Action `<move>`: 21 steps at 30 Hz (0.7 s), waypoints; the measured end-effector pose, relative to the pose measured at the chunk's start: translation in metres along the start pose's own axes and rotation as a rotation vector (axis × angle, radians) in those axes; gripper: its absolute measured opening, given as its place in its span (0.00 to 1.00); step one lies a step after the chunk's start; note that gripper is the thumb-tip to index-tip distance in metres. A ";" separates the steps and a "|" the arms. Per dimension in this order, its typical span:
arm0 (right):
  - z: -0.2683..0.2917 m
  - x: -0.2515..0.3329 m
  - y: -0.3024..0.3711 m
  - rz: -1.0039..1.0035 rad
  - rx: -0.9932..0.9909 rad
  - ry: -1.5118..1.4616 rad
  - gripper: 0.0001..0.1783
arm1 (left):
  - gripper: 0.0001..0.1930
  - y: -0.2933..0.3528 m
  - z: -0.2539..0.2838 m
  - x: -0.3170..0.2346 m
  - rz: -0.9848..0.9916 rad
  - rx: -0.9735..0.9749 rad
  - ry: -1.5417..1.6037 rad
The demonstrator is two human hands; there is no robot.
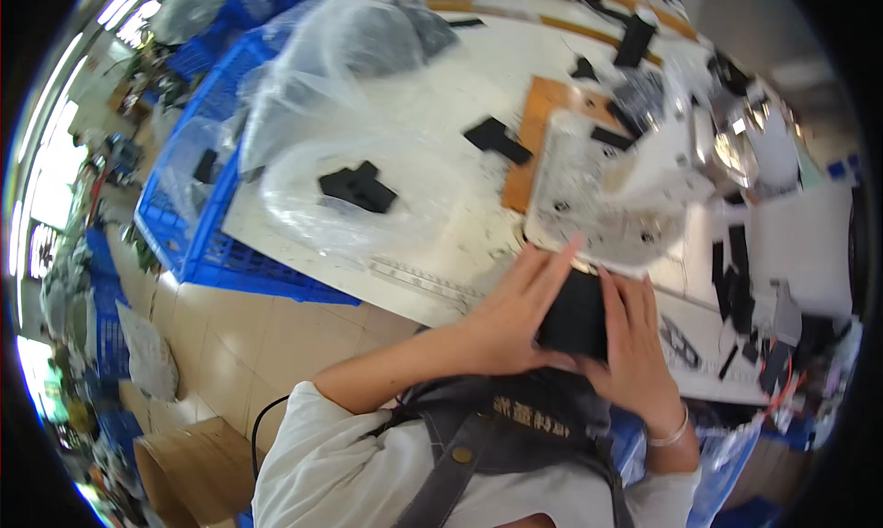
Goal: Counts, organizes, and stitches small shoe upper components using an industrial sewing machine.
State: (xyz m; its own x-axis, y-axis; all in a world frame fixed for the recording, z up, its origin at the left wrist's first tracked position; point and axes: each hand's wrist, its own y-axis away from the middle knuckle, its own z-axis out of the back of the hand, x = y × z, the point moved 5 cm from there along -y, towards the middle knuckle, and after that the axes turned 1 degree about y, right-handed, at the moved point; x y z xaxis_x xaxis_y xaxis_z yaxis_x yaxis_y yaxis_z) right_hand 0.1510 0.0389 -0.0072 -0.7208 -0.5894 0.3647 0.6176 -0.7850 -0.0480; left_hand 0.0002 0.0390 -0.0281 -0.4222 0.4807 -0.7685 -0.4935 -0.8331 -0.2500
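Observation:
A flat black piece (pixel 575 318), perhaps fabric, lies between my two hands at the near edge of a white sewing machine (pixel 658 165). My left hand (pixel 520 312) grips its left side, fingers stretched toward the machine's bed (pixel 589 217). On the other side my right hand (pixel 635 339) holds the right edge, thumb near the bottom. The far end of the piece meets the bed's front rim; I cannot tell whether it lies under the needle. Similar black cut pieces rest on the white table, one (pixel 359 187) on clear plastic and another (pixel 498 140) beside a brown board (pixel 533 128).
At the left, a blue crate (pixel 198 243) stands against the table, with a large clear plastic bag (pixel 336 63) over its corner. A ruler (pixel 423 278) runs along the table's front edge. Thread snips (pixel 681 342) and black strips (pixel 733 275) lie to the right.

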 end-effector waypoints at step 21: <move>0.008 -0.014 0.040 0.017 -0.319 -0.069 0.40 | 0.66 0.007 -0.005 0.005 0.071 -0.142 0.018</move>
State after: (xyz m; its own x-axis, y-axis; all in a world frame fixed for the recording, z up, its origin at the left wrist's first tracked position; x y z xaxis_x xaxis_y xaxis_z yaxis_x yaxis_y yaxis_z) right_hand 0.1886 0.0175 -0.0070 -0.6816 -0.5973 0.4227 0.4921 -0.8017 -0.3393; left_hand -0.0012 0.0346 -0.0368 -0.4380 0.4158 -0.7970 -0.3503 -0.8955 -0.2746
